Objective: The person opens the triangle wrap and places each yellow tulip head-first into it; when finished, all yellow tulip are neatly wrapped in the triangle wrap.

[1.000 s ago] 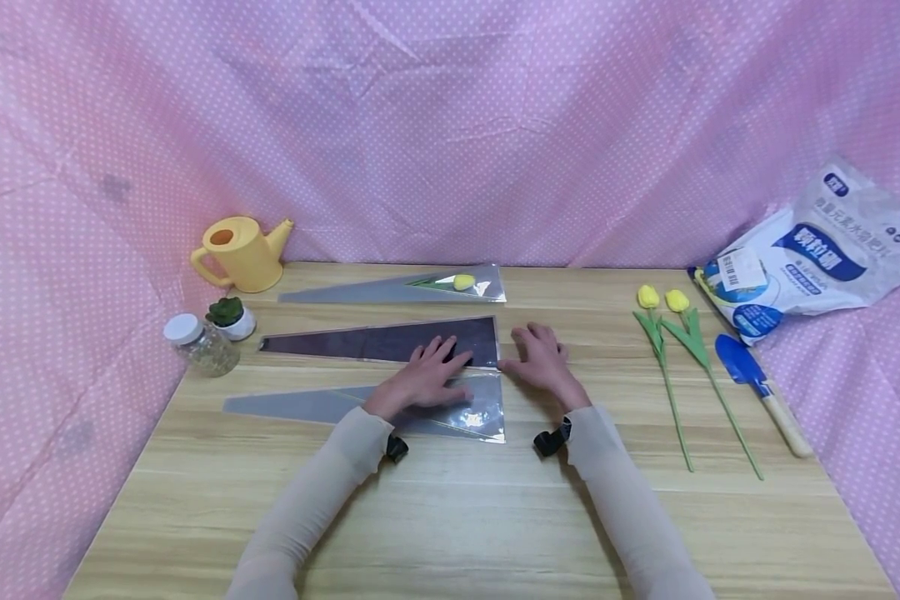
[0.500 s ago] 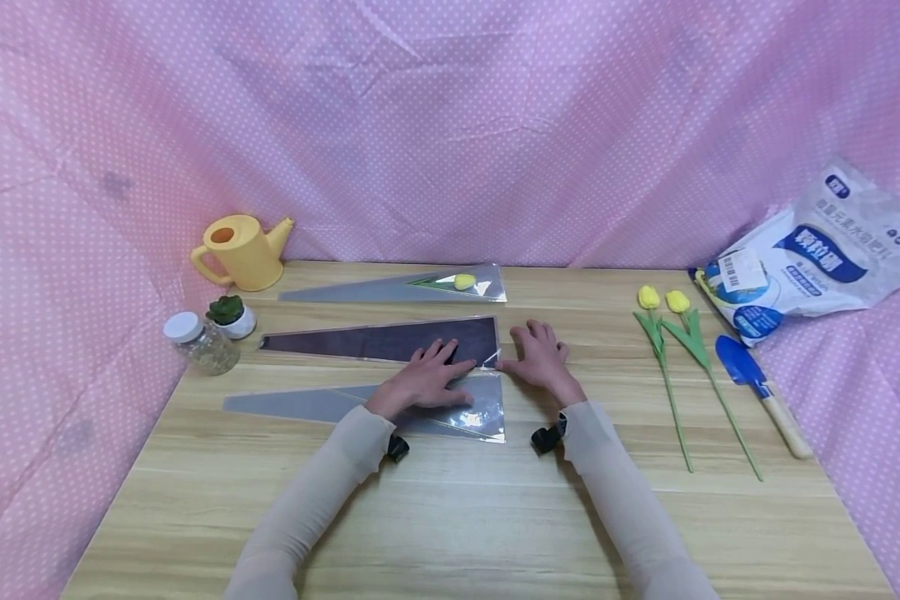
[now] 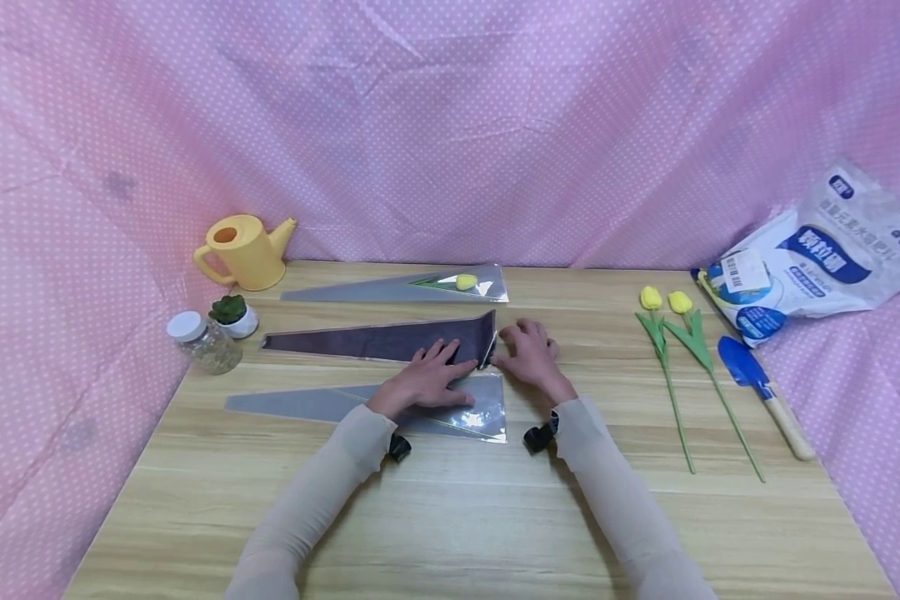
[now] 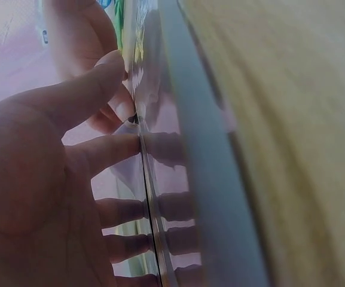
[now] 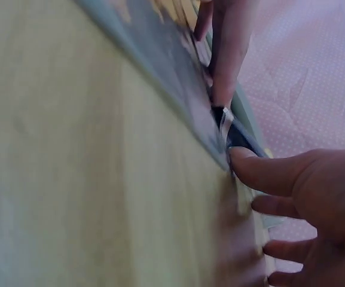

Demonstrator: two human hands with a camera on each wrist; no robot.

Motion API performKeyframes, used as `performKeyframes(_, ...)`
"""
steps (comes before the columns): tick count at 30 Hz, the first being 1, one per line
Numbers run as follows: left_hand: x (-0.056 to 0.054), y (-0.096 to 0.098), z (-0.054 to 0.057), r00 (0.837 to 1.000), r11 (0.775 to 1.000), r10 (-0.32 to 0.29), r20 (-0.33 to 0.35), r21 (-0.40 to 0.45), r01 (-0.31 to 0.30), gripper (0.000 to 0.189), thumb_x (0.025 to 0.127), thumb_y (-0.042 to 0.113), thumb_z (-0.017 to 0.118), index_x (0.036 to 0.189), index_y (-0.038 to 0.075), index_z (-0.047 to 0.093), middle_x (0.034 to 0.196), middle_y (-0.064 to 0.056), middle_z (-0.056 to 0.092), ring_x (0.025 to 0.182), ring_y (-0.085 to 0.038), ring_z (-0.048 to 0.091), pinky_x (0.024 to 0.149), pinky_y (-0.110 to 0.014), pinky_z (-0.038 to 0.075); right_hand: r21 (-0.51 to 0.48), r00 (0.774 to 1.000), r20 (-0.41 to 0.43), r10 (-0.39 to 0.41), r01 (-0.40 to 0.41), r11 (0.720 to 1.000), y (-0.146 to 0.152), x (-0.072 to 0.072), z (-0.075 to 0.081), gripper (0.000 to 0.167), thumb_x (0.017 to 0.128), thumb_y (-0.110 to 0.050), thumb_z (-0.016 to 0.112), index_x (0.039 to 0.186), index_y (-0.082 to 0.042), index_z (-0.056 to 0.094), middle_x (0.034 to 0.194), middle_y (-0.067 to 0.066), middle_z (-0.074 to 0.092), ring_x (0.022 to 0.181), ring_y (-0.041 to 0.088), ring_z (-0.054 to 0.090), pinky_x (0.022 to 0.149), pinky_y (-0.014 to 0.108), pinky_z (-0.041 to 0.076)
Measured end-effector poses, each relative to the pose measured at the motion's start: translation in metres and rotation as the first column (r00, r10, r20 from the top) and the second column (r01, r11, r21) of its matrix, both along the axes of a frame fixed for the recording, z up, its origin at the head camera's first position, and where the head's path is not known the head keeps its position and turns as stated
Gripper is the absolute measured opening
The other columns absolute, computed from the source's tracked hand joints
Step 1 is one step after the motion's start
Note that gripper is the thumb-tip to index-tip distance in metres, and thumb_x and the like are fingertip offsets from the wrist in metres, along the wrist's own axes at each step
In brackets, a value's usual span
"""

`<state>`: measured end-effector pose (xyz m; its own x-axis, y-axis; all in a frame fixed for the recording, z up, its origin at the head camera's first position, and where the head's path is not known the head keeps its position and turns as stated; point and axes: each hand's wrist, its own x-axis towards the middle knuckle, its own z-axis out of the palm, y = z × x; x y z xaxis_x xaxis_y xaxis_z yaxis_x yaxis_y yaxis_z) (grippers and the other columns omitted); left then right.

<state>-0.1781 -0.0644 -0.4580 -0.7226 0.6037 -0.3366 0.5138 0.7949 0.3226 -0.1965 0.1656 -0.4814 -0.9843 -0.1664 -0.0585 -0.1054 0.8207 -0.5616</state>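
Note:
A dark, tapered flower sleeve (image 3: pixel 360 342) with a clear front lies in the middle of the table. My left hand (image 3: pixel 427 377) presses on it near its wide end, fingers spread. At that end is my right hand (image 3: pixel 531 354); in the right wrist view its thumb (image 5: pixel 253 167) touches the sleeve's edge, which bends upward, while the other fingers stay apart from the thumb. Nearer me lies a grey sleeve (image 3: pixel 292 403), partly under my left hand. Farther back, another grey sleeve (image 3: pixel 337 292) holds a yellow tulip (image 3: pixel 466 282).
Two yellow tulips (image 3: pixel 667 375) lie to the right, beside a blue trowel (image 3: pixel 742 362) and a white fertilizer bag (image 3: pixel 817 258). At the left stand a yellow watering can (image 3: pixel 247 254), a small potted succulent (image 3: pixel 232 312) and a white-lidded jar (image 3: pixel 206 346).
My right hand has shifted slightly left against the dark sleeve's wide end. That end, flat before, now bends up. My left hand stays in place.

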Motion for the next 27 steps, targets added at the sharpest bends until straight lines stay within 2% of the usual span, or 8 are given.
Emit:
performKeyframes(5,0.000,0.001,0.001,1.000,1.000,0.003,0.012,0.005,-0.003,0.070,0.096,0.060,0.053,0.157,0.031,0.033,0.170,-0.015,0.010,0.157,-0.041,0.005,0.124,-0.065,0.014,-0.058,0.998,-0.013,0.066,-0.067,0.996,-0.002,0.001,0.004,0.062,0.086,-0.028,0.075,0.139,-0.004,0.055,0.155,0.025,0.038,0.145,0.045,0.031,0.117,0.070,0.022)
performKeyframes(9,-0.001,0.001,0.002,1.000,1.000,0.004,0.016,-0.001,-0.004,0.070,0.096,0.060,0.053,0.156,0.031,0.034,0.169,-0.015,0.011,0.157,-0.042,0.006,0.124,-0.065,0.015,-0.180,0.996,0.026,0.091,-0.085,0.980,-0.002,0.000,0.007,0.060,0.090,-0.028,0.073,0.141,-0.003,0.054,0.152,0.025,0.043,0.144,0.044,0.036,0.118,0.064,0.028)
performKeyframes(15,-0.006,0.005,0.005,0.998,0.999,0.038,0.058,0.015,-0.038,0.068,0.096,0.057,0.056,0.155,0.030,0.037,0.169,-0.015,0.013,0.157,-0.041,0.009,0.123,-0.065,0.016,-0.402,0.991,0.110,0.077,-0.026,0.915,-0.005,-0.001,0.009,0.051,0.101,-0.032,0.058,0.141,-0.002,0.052,0.145,0.023,0.053,0.136,0.041,0.049,0.116,0.057,0.037)
performKeyframes(21,-0.013,0.009,0.008,0.997,0.989,0.079,-0.001,0.126,-0.078,0.063,0.095,0.045,0.062,0.150,0.019,0.047,0.164,-0.019,0.027,0.152,-0.042,0.023,0.120,-0.065,0.025,-0.419,0.992,0.120,0.042,0.012,0.908,-0.005,-0.001,0.011,0.051,0.105,-0.033,0.048,0.143,0.001,0.049,0.144,0.024,0.054,0.134,0.040,0.052,0.116,0.054,0.039)
performKeyframes(23,-0.015,0.012,0.010,0.991,0.966,0.136,-0.017,0.223,-0.129,0.060,0.096,0.040,0.063,0.149,0.015,0.048,0.161,-0.019,0.032,0.149,-0.040,0.029,0.119,-0.062,0.029,-0.421,0.991,0.129,0.037,0.021,0.907,-0.005,-0.001,0.011,0.050,0.106,-0.033,0.046,0.144,0.000,0.049,0.145,0.024,0.053,0.137,0.041,0.049,0.117,0.055,0.037)
performKeyframes(24,-0.016,0.013,0.011,0.985,0.945,0.174,-0.011,0.282,-0.164,0.059,0.096,0.037,0.063,0.149,0.013,0.047,0.159,-0.019,0.035,0.148,-0.039,0.032,0.119,-0.060,0.031,-0.419,0.991,0.130,0.038,0.020,0.908,-0.005,-0.001,0.012,0.050,0.106,-0.033,0.045,0.144,0.000,0.048,0.146,0.025,0.052,0.138,0.041,0.048,0.118,0.055,0.036)
performKeyframes(25,-0.017,0.016,0.012,0.976,0.915,0.216,0.005,0.349,-0.204,0.059,0.097,0.034,0.063,0.148,0.011,0.047,0.158,-0.018,0.038,0.147,-0.039,0.035,0.119,-0.059,0.033,-0.418,0.991,0.130,0.037,0.021,0.908,-0.004,-0.002,0.012,0.050,0.107,-0.033,0.044,0.144,0.000,0.048,0.147,0.025,0.051,0.139,0.042,0.047,0.118,0.056,0.035)
performKeyframes(27,-0.018,0.021,0.013,0.952,0.826,0.297,0.075,0.481,-0.295,0.058,0.097,0.028,0.062,0.149,0.008,0.045,0.154,-0.019,0.043,0.144,-0.037,0.040,0.118,-0.055,0.035,-0.422,0.991,0.132,0.035,0.024,0.906,-0.004,-0.002,0.012,0.050,0.107,-0.033,0.042,0.145,0.000,0.048,0.148,0.025,0.049,0.141,0.042,0.045,0.119,0.057,0.033)
